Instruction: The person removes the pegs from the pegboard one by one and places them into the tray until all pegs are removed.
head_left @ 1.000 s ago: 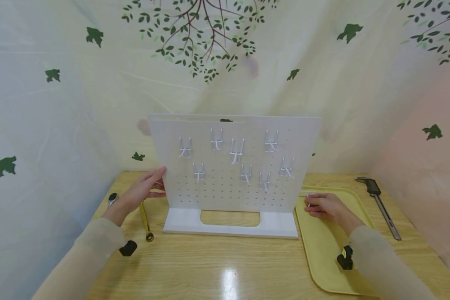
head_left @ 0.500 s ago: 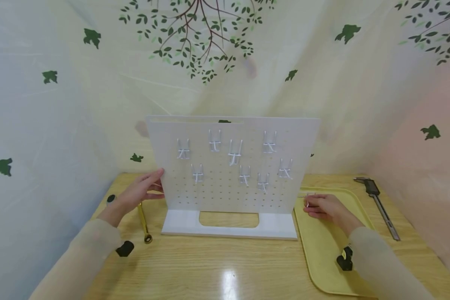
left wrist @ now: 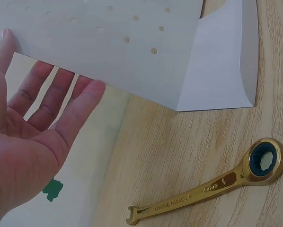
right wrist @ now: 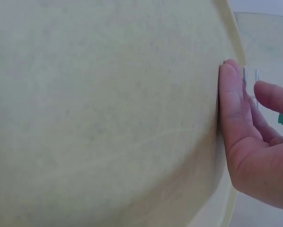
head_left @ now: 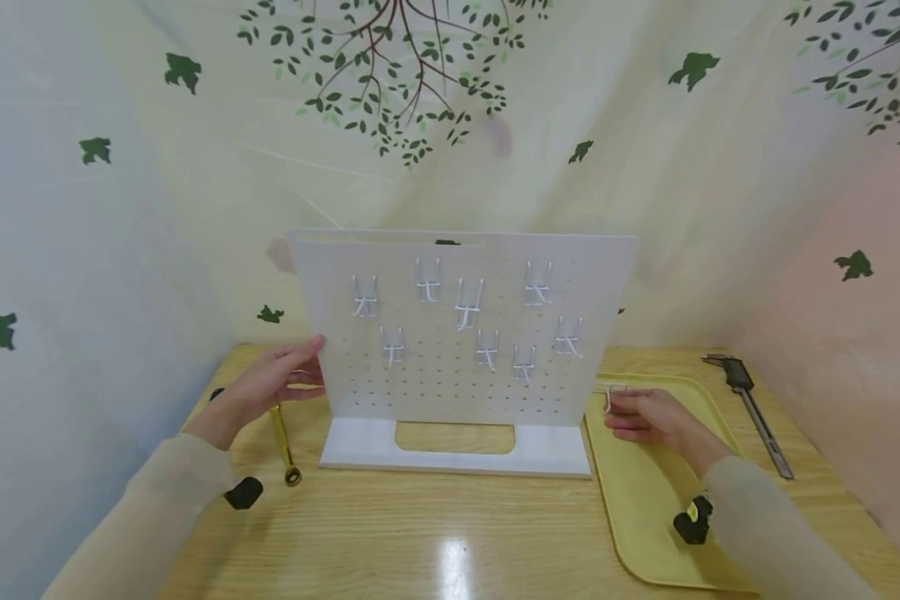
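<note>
A white pegboard [head_left: 435, 387] stands upright on its white base, with several metal hooks [head_left: 468, 315] fitted to its front. My left hand [head_left: 270, 385] holds the board's left edge; in the left wrist view the thumb lies on the front face and other fingers reach the edge. Over the yellow tray [head_left: 667, 542], right of the board, my right hand [head_left: 652, 417] pinches a white wire hook [head_left: 608, 402]. In the right wrist view that hook [right wrist: 245, 78] is mostly hidden by the fingers.
A gold ratchet wrench [head_left: 283, 446] lies left of the board, under my left forearm's inner side. At the far right lies a digital caliper [head_left: 750, 408]. A patterned cloth [head_left: 540, 192] hangs behind the table.
The whole head view shifts slightly left. My right hand turns a little and the hook in it shows more clearly; the left hand keeps its hold on the board edge.
</note>
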Available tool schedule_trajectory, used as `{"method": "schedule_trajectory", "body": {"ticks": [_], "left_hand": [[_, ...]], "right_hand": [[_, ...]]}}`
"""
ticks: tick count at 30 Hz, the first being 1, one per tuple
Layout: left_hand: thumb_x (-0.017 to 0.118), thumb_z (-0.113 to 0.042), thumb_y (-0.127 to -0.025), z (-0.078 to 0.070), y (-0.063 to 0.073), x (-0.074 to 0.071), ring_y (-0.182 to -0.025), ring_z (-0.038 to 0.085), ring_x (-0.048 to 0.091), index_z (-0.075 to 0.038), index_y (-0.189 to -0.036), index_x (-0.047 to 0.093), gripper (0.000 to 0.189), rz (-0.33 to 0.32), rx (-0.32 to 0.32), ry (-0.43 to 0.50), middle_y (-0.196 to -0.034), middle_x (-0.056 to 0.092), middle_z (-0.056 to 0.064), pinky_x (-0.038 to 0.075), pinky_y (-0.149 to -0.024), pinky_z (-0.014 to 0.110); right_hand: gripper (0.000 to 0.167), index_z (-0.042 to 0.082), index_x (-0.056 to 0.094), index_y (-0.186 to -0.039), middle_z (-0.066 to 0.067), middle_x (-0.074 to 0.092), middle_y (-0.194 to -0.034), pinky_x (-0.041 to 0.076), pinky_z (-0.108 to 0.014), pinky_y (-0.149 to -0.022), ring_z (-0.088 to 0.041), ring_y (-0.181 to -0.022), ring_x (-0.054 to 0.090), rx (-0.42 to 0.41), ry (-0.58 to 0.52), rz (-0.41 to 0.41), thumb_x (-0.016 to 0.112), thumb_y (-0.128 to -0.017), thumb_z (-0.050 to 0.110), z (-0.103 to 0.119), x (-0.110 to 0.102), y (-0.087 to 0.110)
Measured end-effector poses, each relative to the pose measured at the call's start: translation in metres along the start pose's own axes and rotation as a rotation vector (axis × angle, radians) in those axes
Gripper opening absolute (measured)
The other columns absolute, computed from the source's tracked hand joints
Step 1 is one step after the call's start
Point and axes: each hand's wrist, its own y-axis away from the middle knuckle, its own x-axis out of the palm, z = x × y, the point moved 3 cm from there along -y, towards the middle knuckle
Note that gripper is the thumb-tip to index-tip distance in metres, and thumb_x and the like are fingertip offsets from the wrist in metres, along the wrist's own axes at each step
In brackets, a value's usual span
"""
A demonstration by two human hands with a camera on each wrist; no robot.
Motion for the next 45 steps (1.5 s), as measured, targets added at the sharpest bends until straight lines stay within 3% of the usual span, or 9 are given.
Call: {"method": "schedule_trajectory", "body": {"ticks": [6,14,23,31,39,45], "left_hand": [[0.053,-0.052,-0.103,0.0,-0.001,0.0,-0.105,0.028,0.069,0.008,-0.129,0.059,0.065,-0.012,0.006,0.003,-0.114,0.068,0.014,0.058,-0.092,0.041],[0.053,-0.054,-0.102,-0.001,-0.002,-0.002,-0.105,0.027,0.068,0.008,-0.129,0.058,0.068,-0.013,0.008,-0.019,-0.115,0.067,0.015,0.057,-0.093,0.041],[0.052,-0.056,-0.102,-0.001,-0.001,-0.005,-0.106,0.027,0.069,0.009,-0.131,0.057,0.071,-0.024,0.001,-0.052,-0.117,0.068,0.015,0.058,-0.092,0.039],[0.051,-0.055,-0.103,-0.002,0.0,-0.004,-0.104,0.026,0.069,0.009,-0.13,0.058,0.069,-0.026,0.006,-0.046,-0.115,0.07,0.014,0.058,-0.092,0.039],[0.052,-0.057,-0.102,-0.001,-0.002,-0.001,-0.106,0.027,0.069,0.008,-0.13,0.059,0.07,-0.02,0.0,-0.06,-0.116,0.069,0.015,0.058,-0.091,0.037],[0.051,-0.054,-0.103,0.001,-0.005,-0.001,-0.105,0.026,0.069,0.009,-0.129,0.058,0.069,-0.005,-0.001,-0.038,-0.115,0.07,0.014,0.058,-0.091,0.038]], "right_hand": [[0.056,-0.014,0.033,-0.147,-0.001,0.072,-0.1,0.062,-0.037,-0.082,-0.017,-0.088,0.073,-0.003,0.017,0.013,0.055,-0.107,0.018,0.001,0.002,0.006],[0.048,-0.011,0.041,-0.142,0.001,0.073,-0.1,0.062,-0.037,-0.082,-0.017,-0.088,0.073,-0.009,0.004,0.019,0.056,-0.106,0.018,0.004,0.002,0.006],[0.048,-0.015,0.037,-0.142,-0.002,0.073,-0.099,0.062,-0.039,-0.082,-0.02,-0.087,0.073,-0.012,0.001,0.063,0.053,-0.106,0.012,0.018,0.006,0.012],[0.016,0.003,0.063,-0.117,-0.004,0.072,-0.103,0.059,-0.041,-0.089,-0.022,-0.094,0.072,-0.051,-0.102,0.102,0.051,-0.107,0.009,0.032,0.002,0.019],[0.014,0.013,0.064,-0.112,-0.003,0.07,-0.105,0.06,-0.034,-0.086,-0.018,-0.089,0.071,-0.111,0.03,0.06,0.055,-0.107,0.023,0.051,-0.004,0.036],[0.016,0.019,0.067,-0.11,0.002,0.071,-0.104,0.06,-0.034,-0.085,-0.018,-0.093,0.072,-0.167,0.081,0.101,0.052,-0.108,0.024,0.067,-0.003,0.057]]}}
